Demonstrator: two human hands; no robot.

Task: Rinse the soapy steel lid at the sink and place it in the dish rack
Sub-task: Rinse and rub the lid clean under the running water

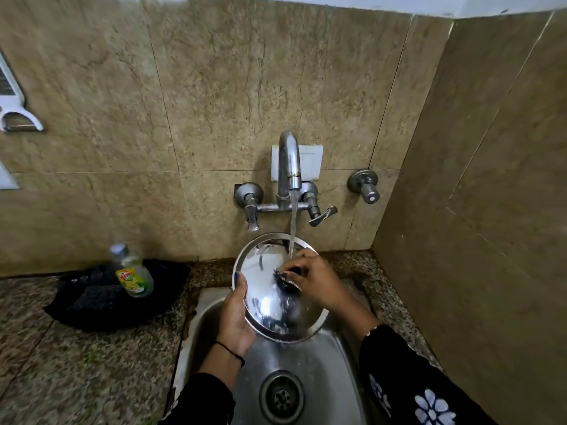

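you're mid-rinse: the steel lid is tilted over the sink, your left hand gripping its left rim with fingers wrapped round the edge, your right hand with fingers closed on the dark knob at its centre. water from the tap falls just by the right hand onto the lid. judging by this, rinsing is under way; racking is left, and no dish rack shows. left on the speckled counter, a dish soap bottle stands on a black mat. beyond, tan tiled walls.
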